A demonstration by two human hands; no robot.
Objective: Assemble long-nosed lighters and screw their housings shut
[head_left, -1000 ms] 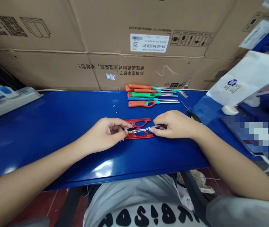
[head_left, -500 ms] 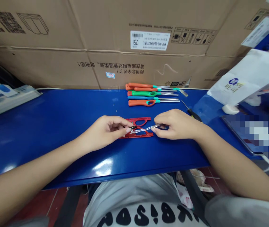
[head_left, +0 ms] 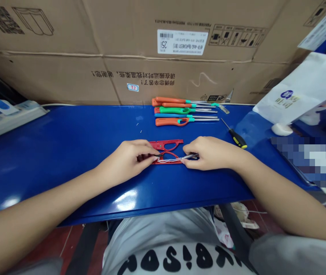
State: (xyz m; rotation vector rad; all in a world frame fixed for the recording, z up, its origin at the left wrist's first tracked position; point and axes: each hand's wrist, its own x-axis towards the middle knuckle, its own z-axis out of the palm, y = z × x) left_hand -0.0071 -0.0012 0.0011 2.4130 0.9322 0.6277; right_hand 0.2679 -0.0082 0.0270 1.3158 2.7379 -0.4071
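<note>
Two red plastic handle shells (head_left: 167, 145) lie side by side on the blue table (head_left: 65, 152). A thin white wire (head_left: 171, 159) with a metal tube at its right end lies along the nearer shell. My left hand (head_left: 131, 158) pinches the wire's left end against that shell. My right hand (head_left: 208, 152) is closed on the metal tube end, just right of the shells.
Several finished lighters (head_left: 180, 110) with orange, green and blue handles lie in a row behind the shells. A small screwdriver (head_left: 234, 135) lies to their right. Cardboard boxes (head_left: 151, 57) wall off the back. A white bag (head_left: 300, 91) stands at the right.
Both hands have lowered the wire from just above the shells down onto the nearer shell. The view has tilted slightly.
</note>
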